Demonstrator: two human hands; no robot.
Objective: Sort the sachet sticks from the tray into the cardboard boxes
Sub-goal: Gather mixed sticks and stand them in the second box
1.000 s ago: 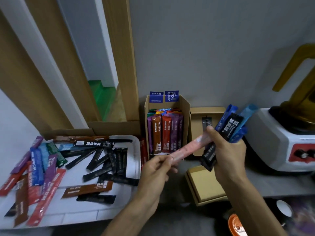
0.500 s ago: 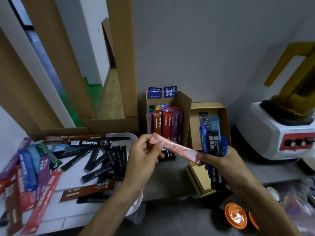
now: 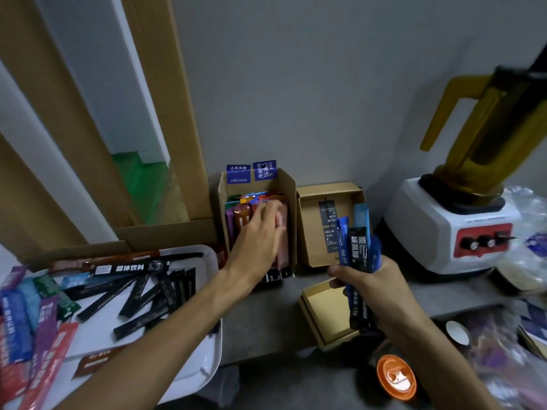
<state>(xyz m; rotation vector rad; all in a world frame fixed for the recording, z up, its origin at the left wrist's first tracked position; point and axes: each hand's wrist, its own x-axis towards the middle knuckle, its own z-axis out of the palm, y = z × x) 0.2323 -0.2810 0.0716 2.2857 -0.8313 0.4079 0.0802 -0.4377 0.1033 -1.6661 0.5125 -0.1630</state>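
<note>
Recorded the left hand (image 3: 260,232) inside the tall cardboard box (image 3: 291,199) by the wall, fingers extended and close together, laid on a pink sachet stick (image 3: 283,232). Could not tell through the blur whether the thumb pinched it. Entered that stick as standing on end at the box's right side, long axis near vertical, beside a row of purple, brown and red sticks (image 3: 236,220), likewise upright.

Recorded the right hand (image 3: 365,281) curled round a bundle of blue and black sticks (image 3: 358,247), held above the grey counter (image 3: 266,315) in front of the flat cardboard box (image 3: 310,247). Entered the bundle's long axis as upright and slightly leaning, upper ends fanned above the fist, lower ends poking out below it.

Listed inside the flat box: dark sticks (image 3: 327,214) lying flat, lengthwise front to back.

Listed on the white tray (image 3: 207,291), at left: black sticks (image 3: 154,294) scattered at mixed angles; blue, purple and red sticks (image 3: 29,321) at the left edge, mostly lengthwise toward the viewer.

Also entered: a small open box (image 3: 325,315) near the counter's front edge, a blender (image 3: 450,232) at right, an orange lid (image 3: 395,377) lower down.
</note>
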